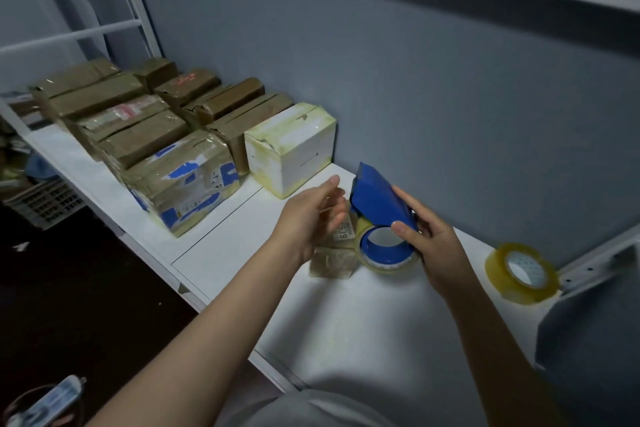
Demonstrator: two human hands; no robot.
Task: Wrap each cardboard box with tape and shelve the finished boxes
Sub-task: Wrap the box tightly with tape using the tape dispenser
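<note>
Blue plastic tape dispenser point(381, 204), loaded with a roll of clear tape point(384, 255): our right hand point(438, 250) clasps it, thumb on the near face and fingers behind. It is tilted over the small cardboard box point(332, 258), which we judge keeps the cutting edge aimed at the work. That small cardboard box sits on the white shelf point(346, 315) between our two hands, partly hidden by them, its near face glossy with tape. Its label reads "539", the rest covered. Our left hand point(311, 215) has fingers straight and holds nothing, just left of the box. Blur keeps us from saying whether it touches, and we take it as poised to steady or turn the box for the next band. Two rows of finished boxes point(138, 128), taped brown parcels, stand at far left on the same shelf, packed side to side, presumably to save room. Nearest of them, a parcel with blue patches point(187, 184) bears handwriting we cannot read; a far one shows red marks, also illegible. At the row's right end, a white box point(291, 149) stands against the grey wall. One spare tape roll point(523, 272) lies at right, within reach, its core print too small to read.
</note>
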